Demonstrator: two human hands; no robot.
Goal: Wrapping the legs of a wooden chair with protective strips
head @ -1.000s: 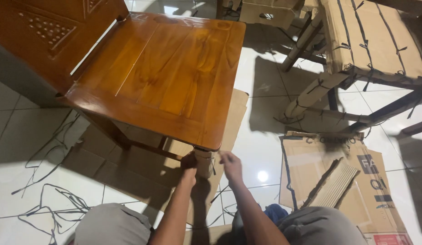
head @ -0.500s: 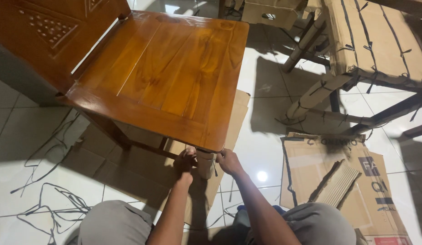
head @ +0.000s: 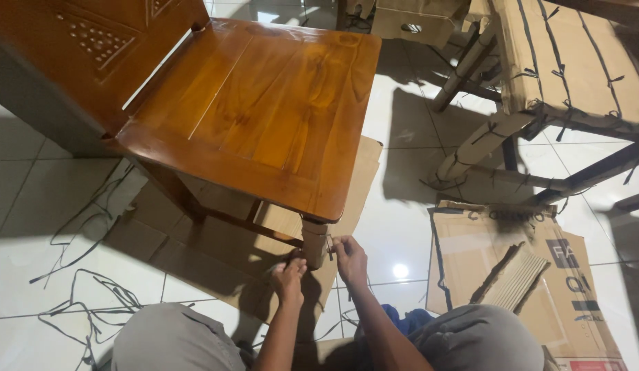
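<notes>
Right hand (head: 350, 257) pinching strap on wrapped chair leg (head: 314, 242), left hand (head: 288, 275) beside

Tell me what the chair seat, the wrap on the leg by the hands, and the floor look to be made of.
Chair seat: wood, glossy orange-brown varnish; grain and plank seams show, with sheen.
Leg wrap: seemingly cardboard, matte tan, bound by a dark strap; the right hand touches it, the left hand is at its base.
Floor: probably glazed ceramic tile; pale, grout lines, a reflected light spot.
</notes>
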